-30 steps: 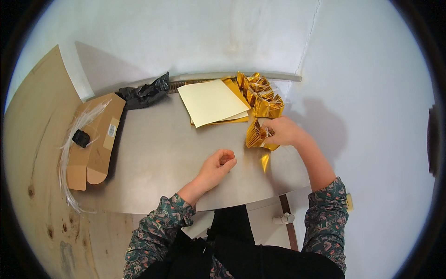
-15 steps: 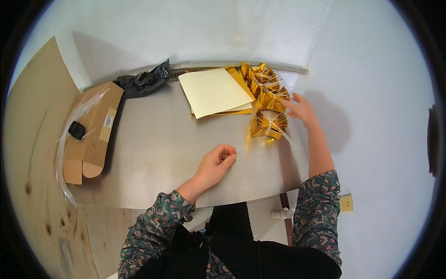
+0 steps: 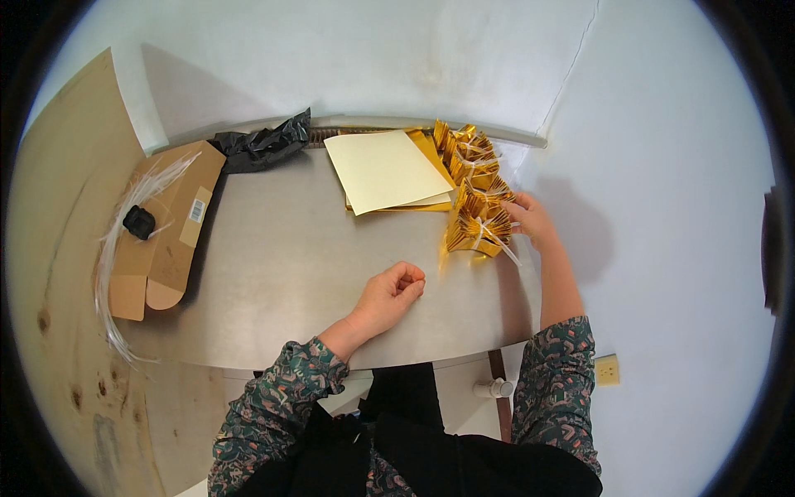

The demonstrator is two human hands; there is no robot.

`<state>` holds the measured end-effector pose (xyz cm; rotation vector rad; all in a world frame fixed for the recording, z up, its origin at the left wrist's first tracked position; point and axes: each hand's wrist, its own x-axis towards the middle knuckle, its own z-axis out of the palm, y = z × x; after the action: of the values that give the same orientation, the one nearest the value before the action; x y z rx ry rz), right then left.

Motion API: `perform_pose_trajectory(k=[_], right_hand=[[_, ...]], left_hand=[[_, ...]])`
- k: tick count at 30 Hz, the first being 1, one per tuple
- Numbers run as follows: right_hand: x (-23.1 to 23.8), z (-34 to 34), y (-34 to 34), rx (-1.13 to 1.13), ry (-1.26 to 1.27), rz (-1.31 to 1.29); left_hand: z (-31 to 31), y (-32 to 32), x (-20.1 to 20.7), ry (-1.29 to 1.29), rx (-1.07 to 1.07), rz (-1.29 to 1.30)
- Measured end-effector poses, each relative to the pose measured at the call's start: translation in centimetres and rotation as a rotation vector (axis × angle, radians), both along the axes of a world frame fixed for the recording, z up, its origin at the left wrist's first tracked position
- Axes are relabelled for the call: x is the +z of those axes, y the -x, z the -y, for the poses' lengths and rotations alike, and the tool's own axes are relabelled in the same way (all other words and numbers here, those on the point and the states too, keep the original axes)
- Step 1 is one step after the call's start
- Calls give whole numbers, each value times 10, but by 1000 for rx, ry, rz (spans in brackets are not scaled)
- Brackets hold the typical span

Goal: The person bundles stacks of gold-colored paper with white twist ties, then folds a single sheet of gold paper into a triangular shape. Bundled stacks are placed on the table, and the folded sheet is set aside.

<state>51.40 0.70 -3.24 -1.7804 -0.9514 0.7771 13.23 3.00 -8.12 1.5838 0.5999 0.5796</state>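
Observation:
My right hand [image 3: 532, 222] is at the right edge of the table, its fingers closed on the rim of a fan-pleated gold foil bundle [image 3: 490, 192]. A nearer gold bundle [image 3: 482, 234], tied at its middle with a white strip, lies against it. Another pleated gold bundle [image 3: 466, 147] sits farther back in the same row. My left hand [image 3: 387, 298] rests near the front of the metal table [image 3: 273, 273], fingers loosely curled, nothing visible in them. Beyond it lies a stack of pale yellow sheets [image 3: 385, 174] with gold foil sheets [image 3: 430, 149] under it.
On the left a brown cardboard box [image 3: 170, 240] carries white strips [image 3: 124, 224] and a small black object [image 3: 138, 222]. A crumpled black plastic bag [image 3: 269, 145] lies at the back left. Walls border the table behind and right. A white bottle [image 3: 494, 388] stands below the front edge.
My right hand has come nearer and closed at the bundle's edge. The middle gold bundle has shifted toward the nearest one. My left hand keeps its curled pose; the whole view has shifted slightly.

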Motion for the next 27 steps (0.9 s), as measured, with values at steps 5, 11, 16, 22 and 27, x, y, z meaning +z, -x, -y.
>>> perform_pose_trajectory(k=[5, 11, 16, 22, 27], right_hand=[[-4, -1, 7, 52, -112, -75], [-18, -11, 7, 42, -59, -93], [-20, -5, 4, -86, -138, -189], [23, 15, 21, -157, -490, -366], [70, 38, 99, 32, -801, -681]], left_hand=[[0, 1, 0, -40, -3, 3], [3, 4, 8, -63, -2, -8], [2, 2, 7, -63, -5, 8], [2, 2, 7, 82, 32, 75], [12, 5, 49, -464, 222, 201]])
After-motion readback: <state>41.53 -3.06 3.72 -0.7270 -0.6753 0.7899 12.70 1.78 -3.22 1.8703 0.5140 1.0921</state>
